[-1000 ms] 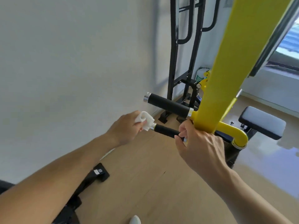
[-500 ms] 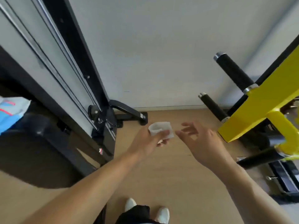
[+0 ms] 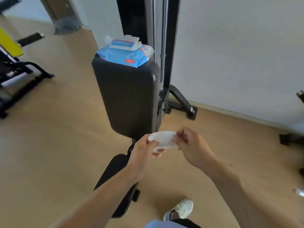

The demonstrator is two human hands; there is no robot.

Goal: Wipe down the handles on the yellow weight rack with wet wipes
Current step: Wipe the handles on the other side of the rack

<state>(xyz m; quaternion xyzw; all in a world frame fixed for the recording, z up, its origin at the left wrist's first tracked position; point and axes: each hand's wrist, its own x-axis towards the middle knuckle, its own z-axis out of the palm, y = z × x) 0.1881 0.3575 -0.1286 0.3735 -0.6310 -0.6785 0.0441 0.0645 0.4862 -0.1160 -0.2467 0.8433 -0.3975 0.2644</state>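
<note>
A white wet wipe is held between both hands in front of me. My left hand grips its left end and my right hand pinches its right end. A blue pack of wet wipes with its white lid flipped up lies on top of a black padded bench back. Only the tip of one black handle of the rack I was wiping shows at the far right edge.
A black machine upright with floor feet stands behind the pad against the white wall. Another yellow and black machine sits at the far left. The black bench seat lies below my hands. My white shoe is on the wooden floor.
The view has swung left, away from the yellow rack's handles, to the bench with the wipe pack. My right hand has closed on the wipe that my left hand was carrying.
</note>
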